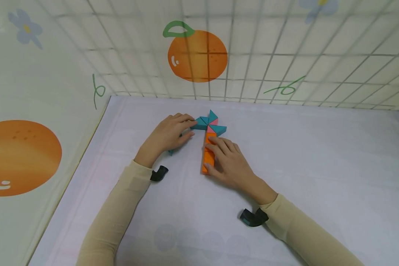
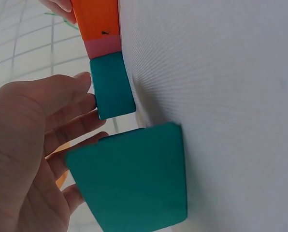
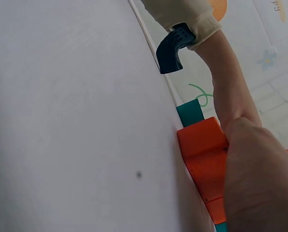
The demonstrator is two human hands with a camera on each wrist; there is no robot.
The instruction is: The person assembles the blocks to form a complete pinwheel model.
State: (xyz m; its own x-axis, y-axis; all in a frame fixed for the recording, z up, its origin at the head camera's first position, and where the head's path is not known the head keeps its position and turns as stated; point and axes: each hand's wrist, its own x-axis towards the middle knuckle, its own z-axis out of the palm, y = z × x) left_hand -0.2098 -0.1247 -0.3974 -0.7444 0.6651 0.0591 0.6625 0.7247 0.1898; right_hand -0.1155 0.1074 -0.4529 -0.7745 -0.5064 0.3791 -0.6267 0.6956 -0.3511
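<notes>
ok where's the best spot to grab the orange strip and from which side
Probably pinch the orange strip across its two long sides, towards the end nearest the person, from above and the right, where the right hand rests on it. It lies flat and narrow, and its far end meets a pink piece, leaving less room there.

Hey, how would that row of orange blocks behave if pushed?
The row of orange blocks would likely slide rather than roll, lying flat on the white table. Each piece is probably stiff, given its straight edges. Visible seams suggest the row could split apart.
</notes>
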